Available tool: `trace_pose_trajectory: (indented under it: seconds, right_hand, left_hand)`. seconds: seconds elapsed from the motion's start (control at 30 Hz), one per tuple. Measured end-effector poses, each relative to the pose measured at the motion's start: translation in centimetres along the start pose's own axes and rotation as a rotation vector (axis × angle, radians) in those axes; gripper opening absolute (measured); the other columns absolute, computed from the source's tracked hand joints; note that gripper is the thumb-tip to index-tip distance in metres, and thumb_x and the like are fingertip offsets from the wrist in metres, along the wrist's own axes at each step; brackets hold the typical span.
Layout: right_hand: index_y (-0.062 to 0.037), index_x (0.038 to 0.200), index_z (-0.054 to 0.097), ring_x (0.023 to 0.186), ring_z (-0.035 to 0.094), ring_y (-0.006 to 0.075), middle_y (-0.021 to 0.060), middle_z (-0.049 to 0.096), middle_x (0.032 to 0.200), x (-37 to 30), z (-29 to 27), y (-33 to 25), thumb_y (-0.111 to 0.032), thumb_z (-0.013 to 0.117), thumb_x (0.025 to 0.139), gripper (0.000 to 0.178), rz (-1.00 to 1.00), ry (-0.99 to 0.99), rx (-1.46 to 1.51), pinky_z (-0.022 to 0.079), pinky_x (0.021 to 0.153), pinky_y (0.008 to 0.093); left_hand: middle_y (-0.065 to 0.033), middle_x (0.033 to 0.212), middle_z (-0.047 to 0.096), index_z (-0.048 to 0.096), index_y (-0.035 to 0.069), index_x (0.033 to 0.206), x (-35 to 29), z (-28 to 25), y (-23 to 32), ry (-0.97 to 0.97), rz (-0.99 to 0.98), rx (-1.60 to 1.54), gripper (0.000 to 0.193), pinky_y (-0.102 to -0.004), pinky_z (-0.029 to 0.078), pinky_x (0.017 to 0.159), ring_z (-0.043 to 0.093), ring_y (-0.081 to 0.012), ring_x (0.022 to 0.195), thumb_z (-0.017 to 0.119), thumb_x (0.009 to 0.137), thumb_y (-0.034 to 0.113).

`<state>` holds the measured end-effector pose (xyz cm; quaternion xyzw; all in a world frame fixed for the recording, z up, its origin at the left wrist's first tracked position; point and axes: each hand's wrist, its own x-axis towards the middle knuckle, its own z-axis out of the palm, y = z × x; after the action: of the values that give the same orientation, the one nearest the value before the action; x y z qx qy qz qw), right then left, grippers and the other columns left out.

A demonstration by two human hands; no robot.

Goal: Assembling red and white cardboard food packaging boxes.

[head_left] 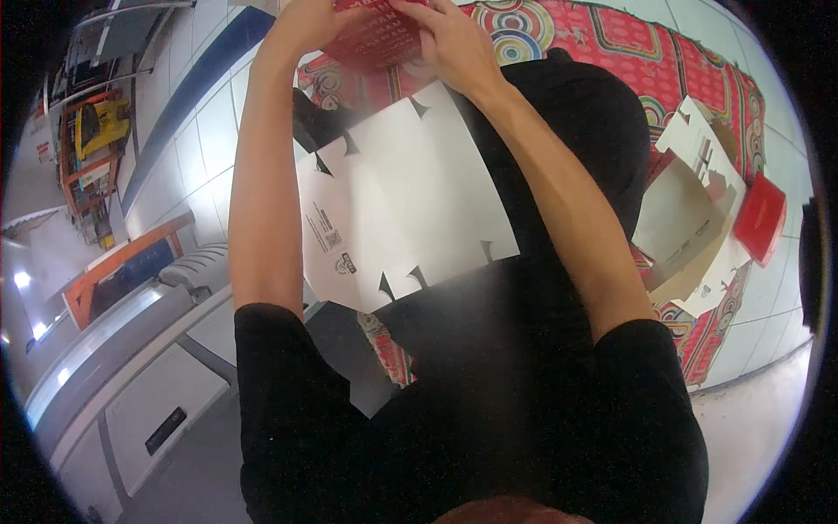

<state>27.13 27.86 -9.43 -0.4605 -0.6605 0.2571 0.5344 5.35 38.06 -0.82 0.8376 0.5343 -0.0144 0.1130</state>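
Both my hands are at the top edge of the view, around a red piece with pale lettering (377, 42), which looks like a printed card or carton panel; its upper part is cut off. My left hand (305, 28) has its fingers closed on the left side of it. On the right side, my right hand (456, 45) grips it with thumb and fingers. Below them a flat white cardboard sheet (415, 196) with curved notches along two edges and small dark print lies across my lap, touched by neither hand.
A patterned red cloth (611, 39) covers the floor ahead and to the right. On it lie opened white-and-grey cardboard pieces (690, 218) and a red flap (761, 218). At the left stand a grey cabinet (161, 410) and an orange-framed rack (92, 166).
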Motion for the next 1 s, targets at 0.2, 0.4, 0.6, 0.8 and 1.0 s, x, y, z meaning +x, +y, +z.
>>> trace_pose_trajectory:
  seconds: [0.2, 0.4, 0.6, 0.8, 1.0]
  right_hand:
    - [-0.0090, 0.135, 0.068, 0.098, 0.070, 0.0424, 0.0235, 0.067, 0.120, -0.1, -0.2, -0.1, -0.001, 0.055, 0.092, 0.045, 0.017, -0.023, -0.046, 0.057, 0.085, 0.0457]
    - [-0.0178, 0.138, 0.066, 0.097, 0.072, 0.0395, 0.0172, 0.067, 0.124, 0.1, 0.2, -0.8, -0.014, 0.065, 0.088, 0.051, -0.048, 0.045, -0.037, 0.059, 0.085, 0.0474]
    - [-0.0117, 0.126, 0.071, 0.095, 0.071, 0.0354, 0.0157, 0.070, 0.110, 0.0, -0.9, 0.1, -0.011, 0.065, 0.088, 0.038, -0.122, 0.225, -0.032, 0.058, 0.083, 0.0448]
    - [-0.0048, 0.111, 0.073, 0.084, 0.072, 0.0297, 0.0159, 0.072, 0.092, -3.7, -16.9, -6.6, -0.008, 0.066, 0.089, 0.023, 0.000, 0.262, -0.127, 0.057, 0.077, 0.0398]
    - [0.0017, 0.113, 0.069, 0.106, 0.070, 0.0438, 0.0270, 0.073, 0.112, -16.4, -30.7, -0.6, -0.043, 0.061, 0.103, 0.046, 0.623, -0.230, -0.910, 0.050, 0.099, 0.0502]
  left_hand:
    - [-0.0203, 0.104, 0.078, 0.076, 0.006, 0.124, 0.1, 0.6, -0.3, -0.068, -0.077, -0.073, 0.033, -0.0405, 0.063, 0.085, 0.078, -0.0314, 0.095, 0.068, 0.101, 0.029]
    - [-0.0189, 0.099, 0.078, 0.075, 0.003, 0.121, -0.6, -1.1, -0.2, -0.077, -0.001, 0.011, 0.031, -0.0386, 0.061, 0.081, 0.077, -0.0268, 0.088, 0.066, 0.101, 0.024]
    - [-0.0151, 0.100, 0.078, 0.071, -0.005, 0.122, -0.9, 0.9, 1.4, -0.194, -0.043, -0.250, 0.035, -0.0343, 0.061, 0.077, 0.075, -0.0181, 0.085, 0.064, 0.104, 0.023]
    - [-0.0164, 0.107, 0.078, 0.072, -0.003, 0.120, -4.1, 1.3, 3.8, -0.088, -0.052, -0.173, 0.033, -0.0359, 0.057, 0.086, 0.075, -0.0234, 0.098, 0.070, 0.100, 0.023]
    - [-0.0130, 0.110, 0.078, 0.075, -0.001, 0.116, -6.8, 1.6, 5.8, 0.249, 0.086, -0.387, 0.030, -0.0330, 0.054, 0.097, 0.073, -0.0204, 0.105, 0.077, 0.094, 0.020]
